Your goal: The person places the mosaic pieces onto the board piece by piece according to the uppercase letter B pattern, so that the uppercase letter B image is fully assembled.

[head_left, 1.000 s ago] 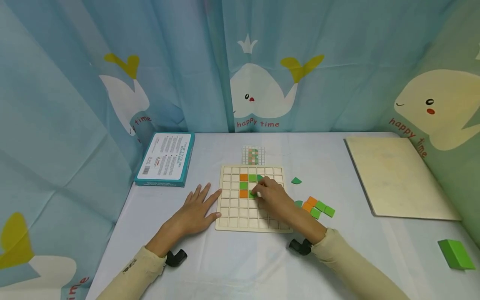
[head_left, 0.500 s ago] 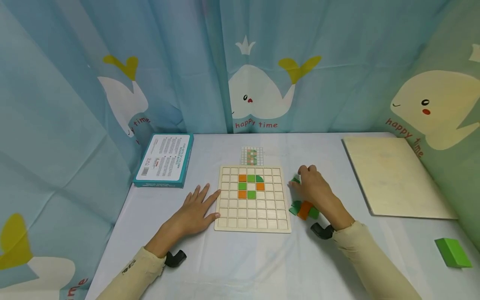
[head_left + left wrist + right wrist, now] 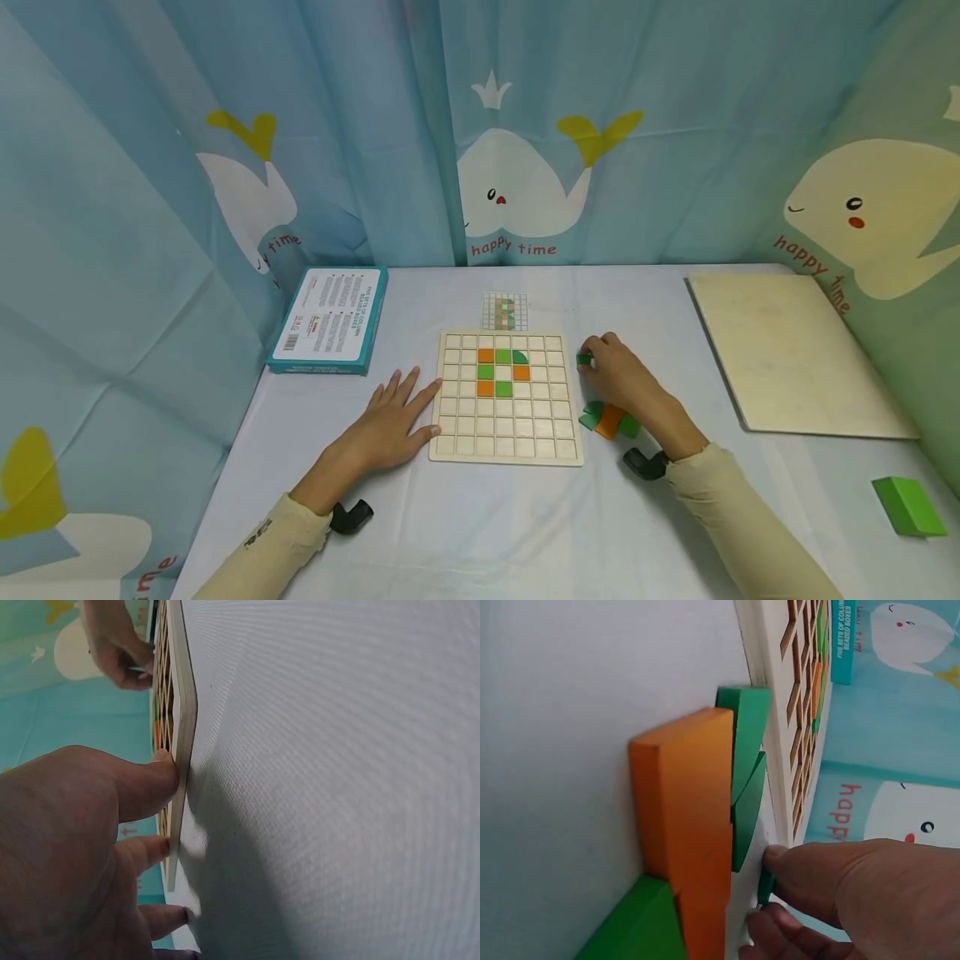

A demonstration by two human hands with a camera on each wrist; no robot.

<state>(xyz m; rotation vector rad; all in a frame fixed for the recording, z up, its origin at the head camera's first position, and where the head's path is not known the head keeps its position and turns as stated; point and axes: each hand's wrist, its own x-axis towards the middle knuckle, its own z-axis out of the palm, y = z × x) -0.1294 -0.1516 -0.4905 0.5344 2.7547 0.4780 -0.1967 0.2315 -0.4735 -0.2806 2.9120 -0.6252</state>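
My right hand pinches a dark green quarter-round tile between thumb and fingers, just right of the wooden grid board. In the right wrist view the green tile stands on edge between thumb and fingertips. On the board, orange tiles, green square tiles and one dark green quarter-round tile surround an unfilled cell. My left hand lies with fingers spread at the board's left side. Its thumb touches the board's edge.
Near my right wrist lie loose orange tiles, green tiles and dark green tiles. A small pattern card sits behind the board. A boxed set is at back left, a wooden panel and green block at right.
My right hand has moved off the board to the right and picked up the dark green quarter-round tile from the table. An orange tile on the board now shows. The left hand stays put.
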